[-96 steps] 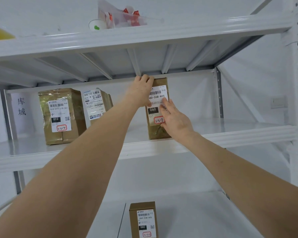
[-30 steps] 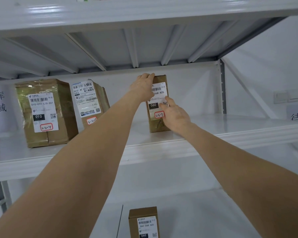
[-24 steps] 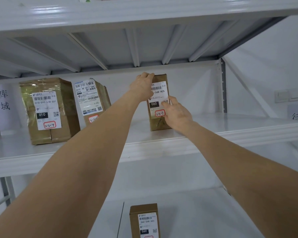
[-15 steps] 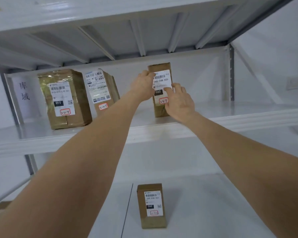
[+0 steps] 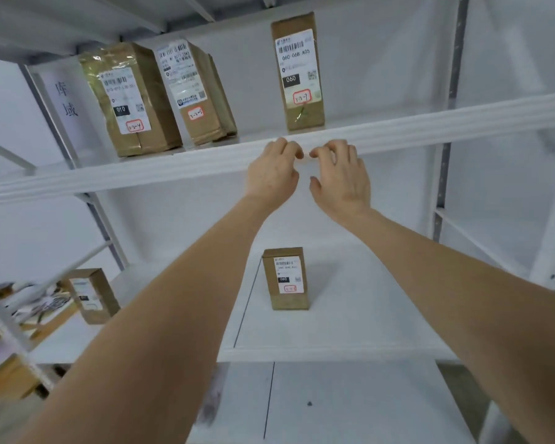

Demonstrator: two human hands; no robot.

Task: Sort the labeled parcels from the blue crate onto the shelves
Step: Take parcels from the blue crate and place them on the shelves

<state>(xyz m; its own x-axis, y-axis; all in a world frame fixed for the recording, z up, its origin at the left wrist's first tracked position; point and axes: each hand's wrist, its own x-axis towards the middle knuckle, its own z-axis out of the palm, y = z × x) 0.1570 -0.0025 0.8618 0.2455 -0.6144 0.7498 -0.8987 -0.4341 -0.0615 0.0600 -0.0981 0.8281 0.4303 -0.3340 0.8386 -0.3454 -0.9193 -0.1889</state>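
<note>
Hovering side by side before the front edge of the upper shelf: left hand and right hand, fingers loosely curled, nothing held, fingertips near each other but apart. Parcel marked 060 stands upright on that shelf just above the hands, untouched. Well to its left: parcel marked 010, third parcel beside it. Lower shelf: second 060 parcel, upright
</note>
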